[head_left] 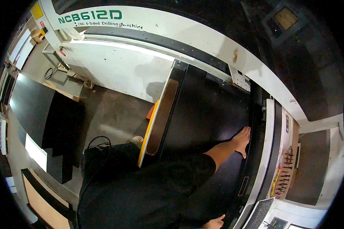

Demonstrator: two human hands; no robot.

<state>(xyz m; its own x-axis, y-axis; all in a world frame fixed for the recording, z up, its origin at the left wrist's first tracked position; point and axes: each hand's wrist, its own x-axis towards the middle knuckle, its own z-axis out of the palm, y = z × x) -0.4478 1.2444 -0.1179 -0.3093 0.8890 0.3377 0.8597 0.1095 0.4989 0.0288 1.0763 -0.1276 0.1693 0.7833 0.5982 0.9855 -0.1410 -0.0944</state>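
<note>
A large, dark flat panel lies on the bed of a white machine in front of me. My left hand rests flat near the panel's far edge, fingers stretched out and thumb apart. Lower in the view, my right hand touches or hovers just over the dark surface by the bottom edge. One digit of it points outward, and the rest is cut off by the picture's rim. Neither hand shows anything held. My black short sleeve and clothing cover the near part of the panel.
A white beam spans the far side. Yellow edging runs along the bed's near side. Black boards are stacked at left. Several drill bits stand in a rack at right, above a keyboard. One bare foot is on the floor.
</note>
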